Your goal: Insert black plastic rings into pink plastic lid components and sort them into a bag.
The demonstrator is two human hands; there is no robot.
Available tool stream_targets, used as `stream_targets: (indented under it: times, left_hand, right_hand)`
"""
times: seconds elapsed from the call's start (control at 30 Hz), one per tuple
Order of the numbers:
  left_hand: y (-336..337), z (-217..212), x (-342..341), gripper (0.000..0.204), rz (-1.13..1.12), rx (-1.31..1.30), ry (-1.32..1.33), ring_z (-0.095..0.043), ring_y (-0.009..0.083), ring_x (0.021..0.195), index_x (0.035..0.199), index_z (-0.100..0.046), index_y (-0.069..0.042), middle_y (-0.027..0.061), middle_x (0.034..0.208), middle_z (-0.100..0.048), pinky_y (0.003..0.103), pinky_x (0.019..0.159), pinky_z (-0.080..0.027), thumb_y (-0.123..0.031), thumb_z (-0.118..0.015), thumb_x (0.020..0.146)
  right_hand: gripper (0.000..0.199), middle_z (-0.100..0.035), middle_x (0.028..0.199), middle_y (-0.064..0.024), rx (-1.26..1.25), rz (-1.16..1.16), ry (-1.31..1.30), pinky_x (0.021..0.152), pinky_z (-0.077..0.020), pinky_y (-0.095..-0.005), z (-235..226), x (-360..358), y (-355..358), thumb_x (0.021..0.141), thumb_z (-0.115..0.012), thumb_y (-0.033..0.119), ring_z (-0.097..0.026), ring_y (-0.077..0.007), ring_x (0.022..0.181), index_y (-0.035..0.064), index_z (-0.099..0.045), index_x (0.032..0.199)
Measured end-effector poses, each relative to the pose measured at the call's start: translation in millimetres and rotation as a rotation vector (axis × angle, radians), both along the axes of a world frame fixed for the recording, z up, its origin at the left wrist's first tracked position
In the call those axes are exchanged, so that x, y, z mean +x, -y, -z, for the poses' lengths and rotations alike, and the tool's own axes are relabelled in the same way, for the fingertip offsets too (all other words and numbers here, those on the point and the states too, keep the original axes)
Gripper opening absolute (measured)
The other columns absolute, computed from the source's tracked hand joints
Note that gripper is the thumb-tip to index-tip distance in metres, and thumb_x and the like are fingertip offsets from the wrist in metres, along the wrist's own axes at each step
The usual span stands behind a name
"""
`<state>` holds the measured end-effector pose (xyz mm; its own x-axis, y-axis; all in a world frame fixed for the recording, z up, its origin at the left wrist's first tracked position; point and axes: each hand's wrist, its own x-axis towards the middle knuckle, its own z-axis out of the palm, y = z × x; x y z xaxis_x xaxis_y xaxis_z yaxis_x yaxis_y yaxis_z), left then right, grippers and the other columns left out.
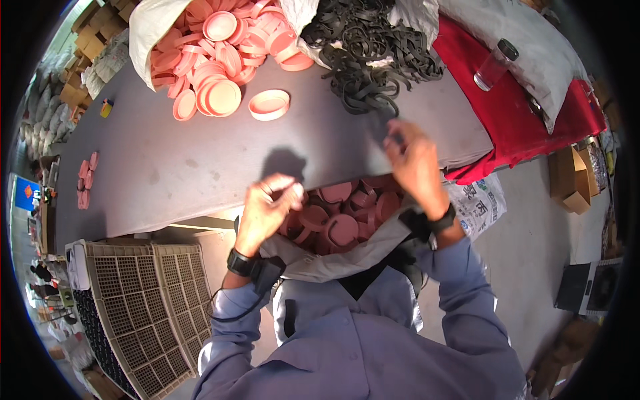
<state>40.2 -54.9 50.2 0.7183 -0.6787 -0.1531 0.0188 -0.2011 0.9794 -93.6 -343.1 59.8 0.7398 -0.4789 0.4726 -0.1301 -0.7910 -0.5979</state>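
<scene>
My left hand (270,208) hangs over the table's front edge, beside the mouth of a pale sack. Its fingers are loosely curved, with a gap between thumb and forefinger and nothing seen in them. My right hand (415,162) reaches over the table just below a heap of black rubber rings (367,57). Its fingers are bent and apart; a dark patch shows between them. In front of my body, the sack (320,268) holds many pink round lids (343,230). More pink lids (220,60) spill from a white sack farther back, and one lid (269,105) lies alone.
The grey table (180,173) bears several small pink pieces (87,180) at its left end. A clear jar with a dark lid (496,65) rests on red cloth (460,67) at right. Plastic crates (137,307) stand at lower left; an open carton (570,180) is at right.
</scene>
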Motion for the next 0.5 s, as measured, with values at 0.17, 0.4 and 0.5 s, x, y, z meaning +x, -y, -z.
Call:
stream_targets:
  times: [0.17, 0.4, 0.5]
  left_hand:
    - [54.0, -23.9, 86.1, 0.058, -0.219, 0.268, 1.019, -0.069, 0.0384, 0.113, 0.133, -0.064, -0.004, 0.0182, 0.137, -0.065, 0.042, 0.093, -0.057, -0.009, -0.087, 0.080]
    - [69.8, 55.3, 201.4, 0.055, -0.098, 0.319, 1.287, -0.073, 0.0405, 0.096, 0.131, -0.065, -0.003, 0.0203, 0.117, -0.074, 0.040, 0.087, -0.060, -0.005, -0.085, 0.079]
    - [81.9, 27.3, 171.0, 0.034, -0.149, 0.089, 0.668, -0.075, 0.0272, 0.091, 0.119, -0.068, 0.000, 0.0117, 0.103, -0.077, 0.039, 0.088, -0.059, -0.002, -0.080, 0.087]
  right_hand:
    - [0.047, -0.072, 0.107, -0.0291, -0.138, 0.292, -0.083, 0.083, -0.0578, -0.0520, 32.6, 60.9, 92.8, 0.086, -0.076, 0.006, -0.070, -0.0483, 0.101, -0.0043, -0.053, 0.126]
    - [0.060, -0.070, 0.101, -0.0365, -0.047, 0.188, -0.192, 0.086, -0.0584, -0.0527, 60.3, 76.7, 93.7, 0.076, -0.076, -0.004, -0.070, -0.0510, 0.097, -0.0136, -0.043, 0.126]
    - [0.050, -0.072, 0.093, -0.0288, -0.049, 0.226, -0.171, 0.082, -0.0589, -0.0502, 53.4, 45.4, 93.6, 0.078, -0.068, -0.005, -0.073, -0.0456, 0.091, -0.0101, -0.052, 0.125]
